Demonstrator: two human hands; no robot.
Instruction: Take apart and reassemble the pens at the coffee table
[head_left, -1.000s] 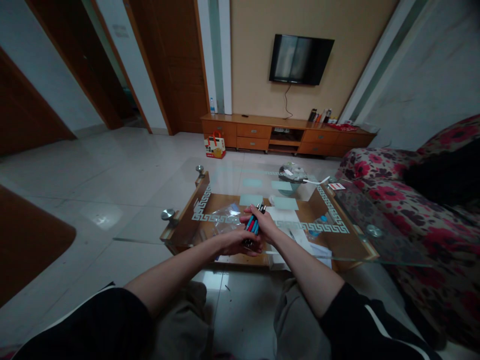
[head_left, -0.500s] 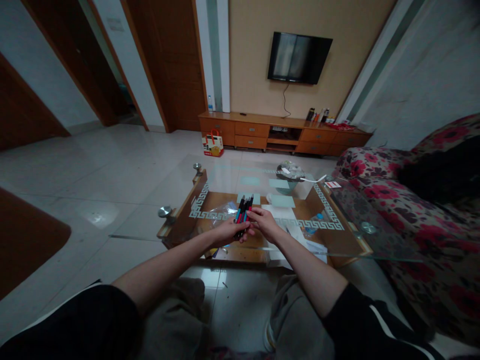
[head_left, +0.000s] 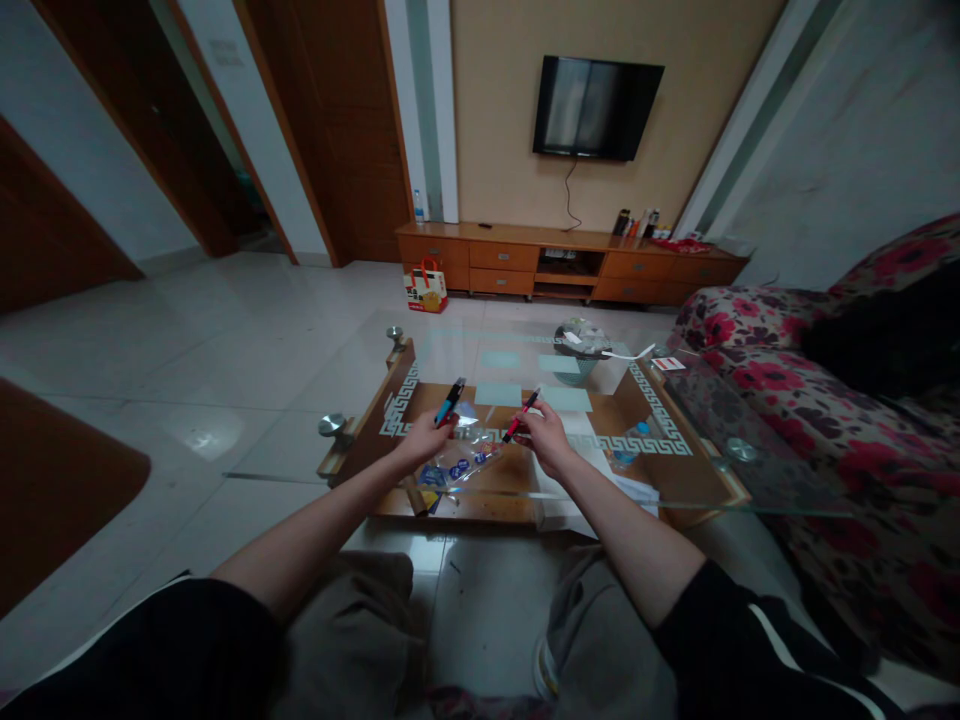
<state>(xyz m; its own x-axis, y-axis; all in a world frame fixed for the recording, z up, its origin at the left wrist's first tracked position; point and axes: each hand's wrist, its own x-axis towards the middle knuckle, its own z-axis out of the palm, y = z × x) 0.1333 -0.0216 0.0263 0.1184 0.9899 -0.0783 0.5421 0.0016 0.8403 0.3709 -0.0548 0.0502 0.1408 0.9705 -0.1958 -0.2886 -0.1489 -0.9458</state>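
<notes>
My left hand [head_left: 427, 437] is closed around pens [head_left: 450, 400] with black and blue barrels; how many are in the grip I cannot tell. To its right, my right hand [head_left: 546, 438] pinches a pen with red and black parts [head_left: 521, 416], tilted with its black end up. Both hands are over the near half of the glass coffee table [head_left: 315, 385], apart from each other. Between and below them lies a clear plastic bag [head_left: 469, 462] with blue and red printed marks.
A basket [head_left: 574, 372] holding crumpled plastic stands at the table's far right. A white card [head_left: 667, 364] lies near the flowered sofa [head_left: 780, 360]. Under the glass are a bottle with a blue cap [head_left: 642, 430] and white papers [head_left: 634, 490]. A paper bag [head_left: 425, 290] stands by the TV cabinet [head_left: 502, 258].
My hands were together around a bunch of pens. Now they are apart, the left moved left with pens, the right moved right with a red and black pen.
</notes>
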